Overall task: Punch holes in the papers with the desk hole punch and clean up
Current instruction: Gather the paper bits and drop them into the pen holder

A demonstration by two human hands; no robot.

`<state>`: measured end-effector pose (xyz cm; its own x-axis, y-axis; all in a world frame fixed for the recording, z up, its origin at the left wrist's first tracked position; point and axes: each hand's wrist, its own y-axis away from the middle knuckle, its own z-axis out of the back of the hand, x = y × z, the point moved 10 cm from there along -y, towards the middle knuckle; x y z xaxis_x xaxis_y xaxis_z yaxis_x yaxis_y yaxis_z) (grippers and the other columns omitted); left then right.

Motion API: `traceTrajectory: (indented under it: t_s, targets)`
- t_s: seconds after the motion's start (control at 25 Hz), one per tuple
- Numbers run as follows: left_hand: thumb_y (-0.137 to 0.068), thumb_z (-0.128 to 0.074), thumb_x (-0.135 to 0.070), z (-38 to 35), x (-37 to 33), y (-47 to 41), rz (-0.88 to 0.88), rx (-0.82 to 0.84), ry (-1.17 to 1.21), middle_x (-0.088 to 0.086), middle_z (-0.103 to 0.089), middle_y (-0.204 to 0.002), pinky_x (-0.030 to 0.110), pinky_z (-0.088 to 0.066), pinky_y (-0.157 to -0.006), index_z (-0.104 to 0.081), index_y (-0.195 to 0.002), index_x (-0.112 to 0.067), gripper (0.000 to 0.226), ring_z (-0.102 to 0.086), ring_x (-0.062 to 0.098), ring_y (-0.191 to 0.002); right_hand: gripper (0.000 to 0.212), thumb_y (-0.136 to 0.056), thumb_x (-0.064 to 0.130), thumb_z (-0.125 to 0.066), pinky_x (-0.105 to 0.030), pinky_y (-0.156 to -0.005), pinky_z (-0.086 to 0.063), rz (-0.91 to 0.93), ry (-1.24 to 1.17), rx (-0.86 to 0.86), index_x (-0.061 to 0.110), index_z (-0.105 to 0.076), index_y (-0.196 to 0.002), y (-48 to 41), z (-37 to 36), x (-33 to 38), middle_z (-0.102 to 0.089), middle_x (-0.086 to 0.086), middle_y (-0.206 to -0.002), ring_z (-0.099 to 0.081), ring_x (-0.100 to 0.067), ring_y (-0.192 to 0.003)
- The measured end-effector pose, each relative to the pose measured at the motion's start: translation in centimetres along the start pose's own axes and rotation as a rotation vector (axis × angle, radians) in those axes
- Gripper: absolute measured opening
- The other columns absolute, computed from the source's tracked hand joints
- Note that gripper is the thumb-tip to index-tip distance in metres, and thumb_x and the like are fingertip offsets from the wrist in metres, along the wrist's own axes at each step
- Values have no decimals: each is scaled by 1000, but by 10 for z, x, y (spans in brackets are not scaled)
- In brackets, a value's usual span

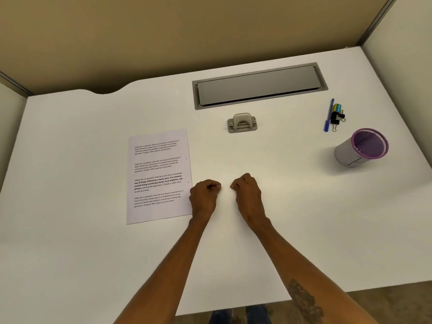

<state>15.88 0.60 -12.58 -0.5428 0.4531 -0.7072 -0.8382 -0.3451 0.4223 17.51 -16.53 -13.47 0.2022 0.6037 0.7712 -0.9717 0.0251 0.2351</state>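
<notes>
White desk (70,160): papers (159,176) touch left fingers (216,187).

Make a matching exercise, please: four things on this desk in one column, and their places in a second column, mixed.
Things:
1. papers
2. hole punch
3. cup
4. pen

Places:
A. far right, nearest the desk's right edge
B. beside the binder clips
C. just left of the left hand
D. centre, just before the grey cable tray

Pairs: 1-C, 2-D, 3-A, 4-B
</notes>
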Motion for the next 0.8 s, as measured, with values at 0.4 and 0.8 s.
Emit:
traceTrajectory:
  t_s: [0.4, 0.8]
  targets:
    - [-84, -66, -8, -13, -10, 7, -41, -4, -23, -3, -75, -96, 36, -51, -88, -76, -90, -15, 13, -68, 14, -89, 9, -92, 10, -63, -9, -76, -42, 68, -113, -57, 13, -71, -92, -4, 24, -14, -66, 2, -94, -60, -8, -88]
    - [-84, -67, -6, -15, -4, 8, -48, -52, -21, -2, -74, -93, 7, -36, -68, -75, -90, -14, 13, -63, 6, -80, 15, -96, 13, -58, -20, -74, -35, 188, 177, -98, 10, -73, -96, 3, 13, 7, -63, -1, -94, -50, -14, -87]
